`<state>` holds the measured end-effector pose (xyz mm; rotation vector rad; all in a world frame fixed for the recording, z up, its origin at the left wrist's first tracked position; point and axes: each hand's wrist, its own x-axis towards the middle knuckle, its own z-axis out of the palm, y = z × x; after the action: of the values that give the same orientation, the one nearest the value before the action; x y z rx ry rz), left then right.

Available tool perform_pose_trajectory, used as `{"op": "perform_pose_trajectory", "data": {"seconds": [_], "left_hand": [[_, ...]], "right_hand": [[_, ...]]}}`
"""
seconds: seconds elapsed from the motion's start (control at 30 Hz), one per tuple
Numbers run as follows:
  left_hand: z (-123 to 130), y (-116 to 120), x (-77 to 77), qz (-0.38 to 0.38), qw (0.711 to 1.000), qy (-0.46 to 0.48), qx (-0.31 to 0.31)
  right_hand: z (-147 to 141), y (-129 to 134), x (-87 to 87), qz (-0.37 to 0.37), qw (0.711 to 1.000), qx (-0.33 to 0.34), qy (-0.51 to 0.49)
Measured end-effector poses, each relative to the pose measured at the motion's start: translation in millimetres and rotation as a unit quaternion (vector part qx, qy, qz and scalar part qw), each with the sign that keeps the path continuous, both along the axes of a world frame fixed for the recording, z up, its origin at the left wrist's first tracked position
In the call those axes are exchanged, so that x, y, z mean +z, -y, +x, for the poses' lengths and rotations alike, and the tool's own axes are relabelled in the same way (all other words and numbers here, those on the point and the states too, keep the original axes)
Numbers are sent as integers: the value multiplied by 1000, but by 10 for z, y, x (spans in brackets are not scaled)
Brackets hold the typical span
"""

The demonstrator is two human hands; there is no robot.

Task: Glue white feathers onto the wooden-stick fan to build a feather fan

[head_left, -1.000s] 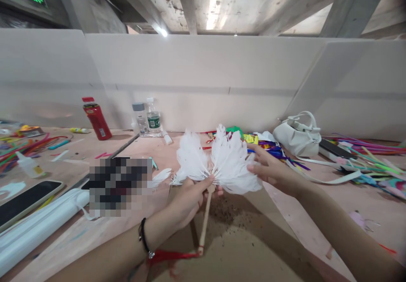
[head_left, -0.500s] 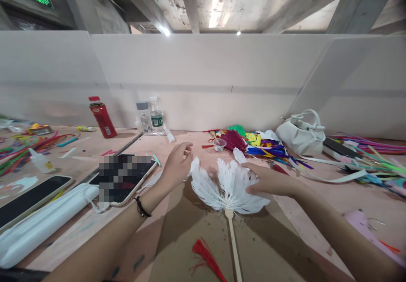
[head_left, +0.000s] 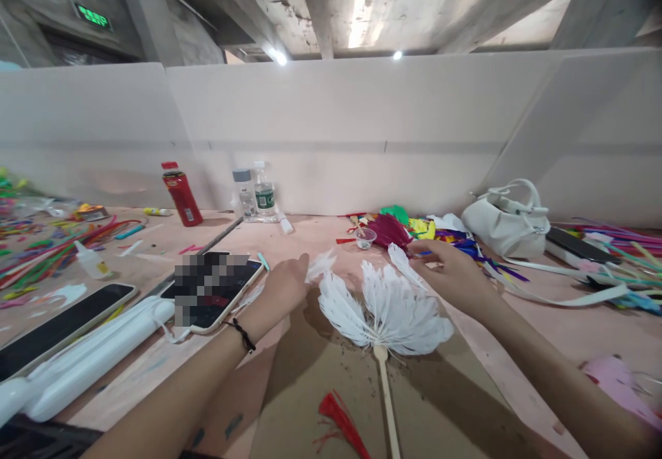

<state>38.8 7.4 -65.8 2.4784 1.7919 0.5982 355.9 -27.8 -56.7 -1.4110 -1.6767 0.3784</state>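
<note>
Feather fan [head_left: 396, 304], lower centre, looks part-filled; your left hand [head_left: 286, 283] pinches a loose feather [head_left: 321, 266]; right hand [head_left: 452, 273], grip unclear.

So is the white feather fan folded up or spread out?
Spread out. The feather fan splays wide to both sides from the top of its wooden stick.
</note>
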Motion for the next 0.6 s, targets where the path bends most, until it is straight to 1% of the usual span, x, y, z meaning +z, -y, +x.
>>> {"op": "perform_pose_trajectory", "data": {"seconds": [0.07,0.17,0.2,0.23,0.27,0.3,0.33,0.37,0.4,0.5,0.6], "left_hand": [[45,5,77,27,999,42,3],[146,51,212,60,991,121,-10],[185,83,247,47,985,165,-30],[224,124,271,16,973,223,-59],[265,173,280,-34,948,303,-97],[306,227,274,-92,910,382,-131],[349,284,256,-139,873,442,-154],[392,342,228,-173,845,478,-164],[435,397,194,-195,835,486,-167],[544,526,102,-234,831,473,-177],[593,574,53,-262,811,485,-195]], "right_hand": [[-64,46,28,16,999,16,-27],[-201,149,74,-5,995,80,-53],[-258,187,85,-17,993,102,-63],[-319,225,91,-28,989,123,-72],[-383,261,90,-38,986,140,-82],[-447,296,83,-47,983,154,-92],[-509,327,68,-56,979,166,-102],[-566,355,47,-65,976,177,-110],[-616,379,20,-74,974,183,-115],[-710,421,-74,-90,972,176,-128],[-724,417,-149,-100,968,168,-157]]}}
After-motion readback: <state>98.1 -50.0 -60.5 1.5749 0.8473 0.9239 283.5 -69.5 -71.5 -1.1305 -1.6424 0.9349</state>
